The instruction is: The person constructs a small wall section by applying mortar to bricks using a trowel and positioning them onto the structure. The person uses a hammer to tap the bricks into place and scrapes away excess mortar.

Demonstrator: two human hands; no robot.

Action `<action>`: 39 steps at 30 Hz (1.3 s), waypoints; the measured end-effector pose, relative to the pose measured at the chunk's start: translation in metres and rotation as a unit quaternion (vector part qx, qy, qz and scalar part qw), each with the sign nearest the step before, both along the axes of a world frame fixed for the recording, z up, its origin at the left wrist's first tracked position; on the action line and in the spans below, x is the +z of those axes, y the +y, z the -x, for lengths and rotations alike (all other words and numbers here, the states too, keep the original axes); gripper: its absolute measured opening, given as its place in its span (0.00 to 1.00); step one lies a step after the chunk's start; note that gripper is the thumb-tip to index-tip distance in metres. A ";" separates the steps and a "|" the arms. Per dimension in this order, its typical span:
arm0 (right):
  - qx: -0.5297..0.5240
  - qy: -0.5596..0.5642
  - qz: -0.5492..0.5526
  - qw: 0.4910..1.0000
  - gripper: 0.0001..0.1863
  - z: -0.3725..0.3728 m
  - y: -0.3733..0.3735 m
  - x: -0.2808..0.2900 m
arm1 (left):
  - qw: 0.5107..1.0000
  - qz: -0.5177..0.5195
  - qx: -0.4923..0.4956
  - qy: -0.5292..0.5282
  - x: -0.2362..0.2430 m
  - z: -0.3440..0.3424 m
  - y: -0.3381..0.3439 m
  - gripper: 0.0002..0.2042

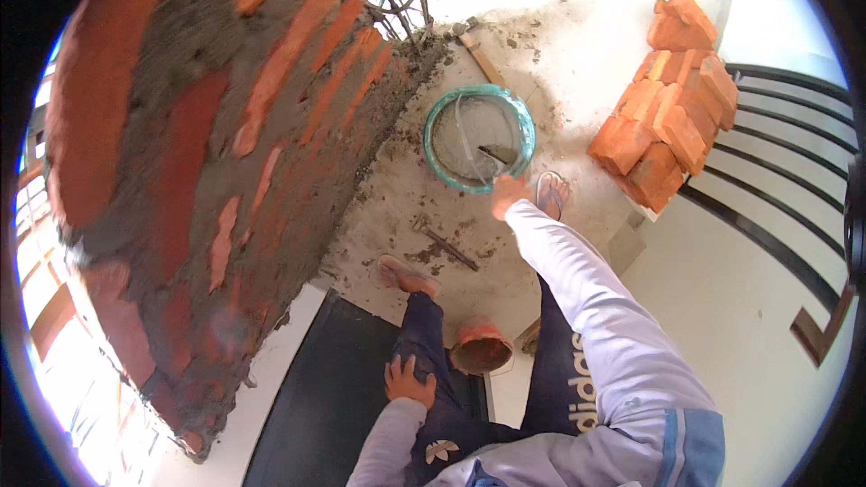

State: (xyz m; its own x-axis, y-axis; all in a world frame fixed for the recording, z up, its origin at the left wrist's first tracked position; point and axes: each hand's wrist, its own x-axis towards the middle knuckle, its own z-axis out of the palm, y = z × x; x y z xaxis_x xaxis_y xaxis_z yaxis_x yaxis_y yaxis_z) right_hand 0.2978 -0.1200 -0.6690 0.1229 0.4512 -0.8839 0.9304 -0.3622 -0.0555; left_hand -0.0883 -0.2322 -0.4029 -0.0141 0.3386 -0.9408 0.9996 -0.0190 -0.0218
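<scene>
Right arm [600, 298] extended forward, right hand [511, 197] clenched; left forearm [388, 437] low, left hand [409, 384] spread upon the left leg [423, 329].

A pale grey long-sleeved top [559, 462] is worn, its right sleeve [591, 293] banded in blue. Dark navy trousers [545, 388] are marked with white lettering [582, 388] (a pale emblem [440, 451] is also seen); a thong sandal [548, 190] is worn below.

Teal bucket [428, 140] with grey mortar [501, 122] — right of it, orange bricks [667, 117]; left of it, a wall [225, 153] streaked brick-red and grey; below it, a pale sleeve [595, 289], blue-banded, and navy trousers [550, 370] printed white.
</scene>
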 end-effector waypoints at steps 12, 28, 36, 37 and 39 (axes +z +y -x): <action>-0.258 0.084 -0.029 0.962 0.27 -0.016 -0.008 0.140 | 0.998 0.001 0.006 -0.067 -0.003 0.037 -0.021 0.32; -0.755 0.534 0.071 0.373 0.10 -0.033 -0.025 -0.008 | 0.993 0.004 -0.055 -0.105 -0.034 0.037 -0.042 0.30; -0.521 0.255 0.075 0.811 0.19 -0.018 0.028 0.093 | 0.998 0.051 -0.037 -0.018 -0.014 0.022 -0.030 0.31; -0.527 0.250 0.071 0.809 0.19 -0.031 0.010 0.059 | 0.997 0.052 -0.044 -0.024 -0.014 0.017 -0.030 0.31; -0.171 0.136 -0.155 0.963 0.16 -0.053 -0.029 0.013 | 0.995 0.083 -0.049 -0.028 -0.024 0.010 -0.028 0.31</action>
